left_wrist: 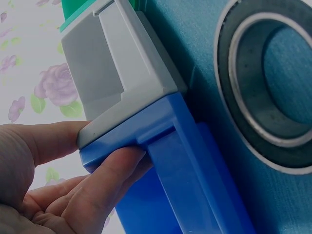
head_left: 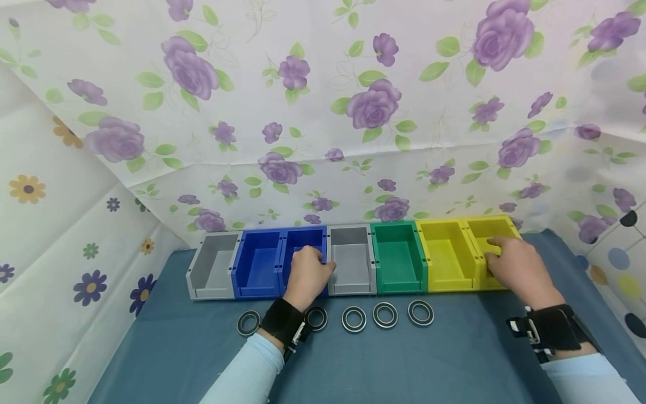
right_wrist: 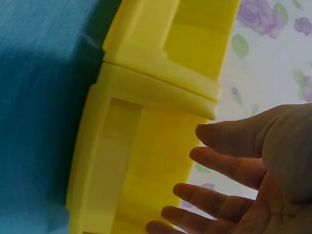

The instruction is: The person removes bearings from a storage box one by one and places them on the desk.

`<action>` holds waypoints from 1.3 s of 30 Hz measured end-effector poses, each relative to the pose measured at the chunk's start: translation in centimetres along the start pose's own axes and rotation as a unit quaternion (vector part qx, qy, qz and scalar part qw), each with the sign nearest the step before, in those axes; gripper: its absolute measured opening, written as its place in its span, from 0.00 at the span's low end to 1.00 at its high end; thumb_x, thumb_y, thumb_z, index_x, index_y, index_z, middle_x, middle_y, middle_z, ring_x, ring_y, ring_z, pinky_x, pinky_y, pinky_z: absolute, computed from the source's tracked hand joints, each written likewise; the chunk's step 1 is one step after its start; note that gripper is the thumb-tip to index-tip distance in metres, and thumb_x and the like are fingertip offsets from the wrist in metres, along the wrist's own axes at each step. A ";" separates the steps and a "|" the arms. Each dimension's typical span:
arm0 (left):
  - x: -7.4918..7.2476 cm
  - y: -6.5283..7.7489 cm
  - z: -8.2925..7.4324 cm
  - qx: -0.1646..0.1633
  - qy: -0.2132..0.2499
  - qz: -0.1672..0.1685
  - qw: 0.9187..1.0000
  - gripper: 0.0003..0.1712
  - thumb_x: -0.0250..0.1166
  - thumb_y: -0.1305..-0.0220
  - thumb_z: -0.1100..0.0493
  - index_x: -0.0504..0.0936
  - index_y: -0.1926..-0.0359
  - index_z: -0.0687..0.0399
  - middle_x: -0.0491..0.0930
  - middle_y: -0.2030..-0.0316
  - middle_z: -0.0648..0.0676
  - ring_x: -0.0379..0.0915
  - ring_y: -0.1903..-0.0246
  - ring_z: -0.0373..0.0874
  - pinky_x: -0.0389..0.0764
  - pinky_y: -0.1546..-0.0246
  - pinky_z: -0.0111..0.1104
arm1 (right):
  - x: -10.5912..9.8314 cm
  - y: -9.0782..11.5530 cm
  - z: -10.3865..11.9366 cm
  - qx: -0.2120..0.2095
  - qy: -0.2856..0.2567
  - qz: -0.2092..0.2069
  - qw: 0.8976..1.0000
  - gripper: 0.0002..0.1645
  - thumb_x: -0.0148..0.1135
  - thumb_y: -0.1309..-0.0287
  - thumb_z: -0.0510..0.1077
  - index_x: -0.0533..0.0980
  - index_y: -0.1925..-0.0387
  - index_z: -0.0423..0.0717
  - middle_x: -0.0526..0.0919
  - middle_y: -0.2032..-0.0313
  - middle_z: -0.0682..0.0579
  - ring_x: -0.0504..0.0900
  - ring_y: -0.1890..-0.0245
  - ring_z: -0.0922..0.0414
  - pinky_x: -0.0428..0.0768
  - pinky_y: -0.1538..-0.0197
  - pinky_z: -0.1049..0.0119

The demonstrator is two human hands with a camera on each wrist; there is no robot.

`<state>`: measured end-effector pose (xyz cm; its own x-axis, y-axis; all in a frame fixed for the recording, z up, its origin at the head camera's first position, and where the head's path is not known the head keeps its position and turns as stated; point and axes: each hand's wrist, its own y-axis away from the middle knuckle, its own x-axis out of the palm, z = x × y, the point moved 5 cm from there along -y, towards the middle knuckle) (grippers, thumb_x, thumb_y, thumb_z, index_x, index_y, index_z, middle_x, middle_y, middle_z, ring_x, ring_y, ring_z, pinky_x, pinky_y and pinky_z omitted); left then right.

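My left hand point(head_left: 306, 276) pinches the adjoining side walls of a blue bin point(left_wrist: 165, 131) and a grey bin point(left_wrist: 131, 73). In the left wrist view, the thumb lies on the grey side and the fingers on the blue side. My right hand point(head_left: 522, 272) is over the rightmost yellow bin point(right_wrist: 156, 146), its fingers spread and holding nothing. Whether its fingertips touch that bin cannot be told. The second yellow bin point(head_left: 446, 255) adjoins it on the left. No contents show in the visible parts of these bins.
The row also has a green bin point(head_left: 398, 258), another blue bin point(head_left: 258, 264) and a grey bin point(head_left: 217, 264) at the left end. Several ring bearings point(head_left: 420, 303) lie before it on the blue cloth point(head_left: 404, 365). A flowered sheet point(head_left: 313, 129) hangs behind.
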<state>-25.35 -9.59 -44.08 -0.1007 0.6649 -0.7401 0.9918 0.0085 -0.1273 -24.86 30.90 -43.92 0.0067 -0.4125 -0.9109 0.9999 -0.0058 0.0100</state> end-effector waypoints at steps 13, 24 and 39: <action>0.1 0.0 0.1 -0.006 0.001 0.008 1.000 0.28 0.67 0.45 0.54 0.60 0.90 0.51 0.49 0.89 0.43 0.51 0.93 0.36 0.54 0.92 0.27 | 1.5 -1.0 -1.9 0.016 0.002 0.044 0.999 0.31 0.53 0.44 0.42 0.65 0.43 0.26 0.69 0.47 0.29 0.74 0.57 0.42 0.74 0.67 0.57; 0.1 0.0 0.1 -0.007 0.005 0.008 1.000 0.28 0.67 0.45 0.54 0.59 0.90 0.51 0.49 0.89 0.43 0.50 0.93 0.36 0.54 0.92 0.27 | 2.3 -1.5 -2.4 0.005 0.005 0.041 0.999 0.31 0.55 0.54 0.37 0.67 0.46 0.24 0.72 0.52 0.28 0.74 0.66 0.47 0.73 0.67 0.57; 0.0 0.0 0.0 -0.002 0.007 0.006 1.000 0.29 0.68 0.45 0.55 0.57 0.90 0.51 0.47 0.88 0.43 0.48 0.93 0.36 0.53 0.92 0.27 | 3.1 -1.7 -2.7 -0.013 0.001 0.035 0.999 0.29 0.56 0.54 0.34 0.69 0.47 0.25 0.74 0.55 0.30 0.74 0.68 0.49 0.73 0.70 0.60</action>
<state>-25.33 -9.60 -44.12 -0.0879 0.6748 -0.7327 0.9933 0.0043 -0.1153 -26.48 32.07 -47.86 0.0768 -0.4092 -0.9092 0.9969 0.0466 0.0633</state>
